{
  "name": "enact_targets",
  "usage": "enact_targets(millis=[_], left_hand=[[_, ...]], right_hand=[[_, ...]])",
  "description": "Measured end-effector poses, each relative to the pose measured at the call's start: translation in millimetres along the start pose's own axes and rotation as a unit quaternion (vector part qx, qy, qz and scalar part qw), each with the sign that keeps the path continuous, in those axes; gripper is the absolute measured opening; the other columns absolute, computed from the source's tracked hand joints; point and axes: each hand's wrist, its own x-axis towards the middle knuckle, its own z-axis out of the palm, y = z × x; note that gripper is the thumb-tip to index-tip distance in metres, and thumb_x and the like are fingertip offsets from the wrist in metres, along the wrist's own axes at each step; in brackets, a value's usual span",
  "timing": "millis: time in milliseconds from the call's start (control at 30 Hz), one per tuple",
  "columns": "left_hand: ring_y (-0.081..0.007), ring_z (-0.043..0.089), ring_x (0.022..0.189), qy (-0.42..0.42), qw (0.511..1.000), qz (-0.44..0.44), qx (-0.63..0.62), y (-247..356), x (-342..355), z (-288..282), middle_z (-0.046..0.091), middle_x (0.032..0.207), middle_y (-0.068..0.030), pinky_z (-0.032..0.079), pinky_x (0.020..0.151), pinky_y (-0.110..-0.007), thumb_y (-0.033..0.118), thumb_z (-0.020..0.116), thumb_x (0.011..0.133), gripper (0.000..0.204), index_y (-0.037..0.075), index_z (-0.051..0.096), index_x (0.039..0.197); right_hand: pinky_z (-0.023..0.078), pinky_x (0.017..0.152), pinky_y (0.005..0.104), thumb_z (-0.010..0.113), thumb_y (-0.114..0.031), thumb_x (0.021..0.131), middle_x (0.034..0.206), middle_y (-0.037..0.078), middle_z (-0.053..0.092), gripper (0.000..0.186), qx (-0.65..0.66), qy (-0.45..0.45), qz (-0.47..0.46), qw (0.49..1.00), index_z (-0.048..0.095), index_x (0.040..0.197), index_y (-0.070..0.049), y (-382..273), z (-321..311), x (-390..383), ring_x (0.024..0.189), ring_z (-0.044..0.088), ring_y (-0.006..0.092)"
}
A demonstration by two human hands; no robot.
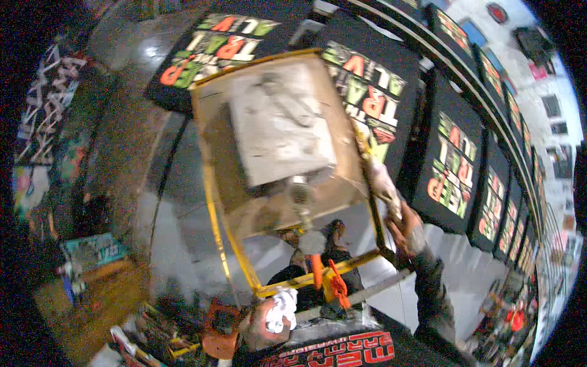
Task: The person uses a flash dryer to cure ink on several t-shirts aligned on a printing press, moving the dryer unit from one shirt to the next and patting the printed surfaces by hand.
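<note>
A large rectangular screen frame [215, 215] with yellow-taped edges stands in front of me. Its middle is brown, with a pale, smudged rectangle [278, 122] in it. My right hand [408, 231] is at the frame's right edge, fingers closed around a pale, crumpled cloth-like thing [383, 185] that is blurred. Low and close to my body, my left hand [260, 327] is closed on a white crumpled cloth [282, 312], just below the frame's near edge. Two orange clamp-like pieces [337, 286] hang at that near edge.
Black printed T-shirts [449, 165] lie on boards, curving along the right and far side. Another printed shirt [214, 52] lies beyond the frame. A cluttered shelf area [156, 333] is at the lower left. Brown flooring [122, 116] stretches along the left.
</note>
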Motion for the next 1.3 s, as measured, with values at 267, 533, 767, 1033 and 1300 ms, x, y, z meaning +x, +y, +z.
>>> enact_targets(millis=[267, 533, 767, 1033, 1300], left_hand=[[-0.0248, 0.063, 0.087, -0.113, 0.980, -0.009, -0.165, -17, 57, -42, 0.061, 0.098, -0.0152, 0.055, 0.075, -0.041, 0.024, 0.062, 0.088, 0.045, -0.002, 0.050, 0.122], [-0.0305, 0.063, 0.078, 0.227, 0.962, 0.052, -0.141, 9, 111, -71, 0.061, 0.093, -0.0202, 0.056, 0.065, -0.042, 0.028, 0.063, 0.085, 0.043, -0.003, 0.052, 0.113], [-0.0282, 0.062, 0.076, 0.142, 0.979, 0.073, -0.129, 60, 170, -143, 0.062, 0.090, -0.0147, 0.054, 0.063, -0.041, 0.026, 0.062, 0.086, 0.033, 0.001, 0.053, 0.106], [-0.0257, 0.061, 0.075, -0.170, 0.877, -0.077, -0.442, 123, 224, -222, 0.062, 0.086, -0.0084, 0.052, 0.062, -0.039, 0.023, 0.060, 0.086, 0.022, 0.005, 0.055, 0.098], [-0.0242, 0.053, 0.085, -0.321, 0.791, -0.058, -0.518, 96, 245, -282, 0.059, 0.090, -0.0099, 0.045, 0.062, -0.042, 0.030, 0.048, 0.097, 0.023, 0.011, 0.058, 0.104]], right_hand=[[0.046, 0.060, 0.0468, 0.065, -0.017, 0.087, 0.077, 0.026, 0.059, 0.028, -0.029, -0.114, 0.033, 0.993, 0.049, 0.102, 0.000, -33, -2, 103, 0.072, 0.058, 0.0463], [0.048, 0.065, 0.0501, 0.065, -0.020, 0.086, 0.077, 0.027, 0.059, 0.030, -0.023, -0.085, -0.001, 0.996, 0.050, 0.103, 0.000, -72, 38, 172, 0.075, 0.060, 0.0471], [0.050, 0.071, 0.0513, 0.064, -0.022, 0.087, 0.083, 0.027, 0.063, 0.032, -0.002, -0.052, 0.022, 0.998, 0.052, 0.106, 0.000, -102, 54, 224, 0.082, 0.064, 0.0456], [0.049, 0.076, 0.0526, 0.065, -0.017, 0.082, 0.084, 0.029, 0.061, 0.035, 0.051, -0.047, 0.046, 0.997, 0.047, 0.105, 0.004, -118, 96, 266, 0.086, 0.062, 0.0473], [0.051, 0.065, 0.0538, 0.064, -0.019, 0.083, 0.069, 0.030, 0.059, 0.042, 0.134, -0.049, 0.093, 0.985, 0.042, 0.106, 0.008, -144, 98, 258, 0.070, 0.062, 0.0508]])
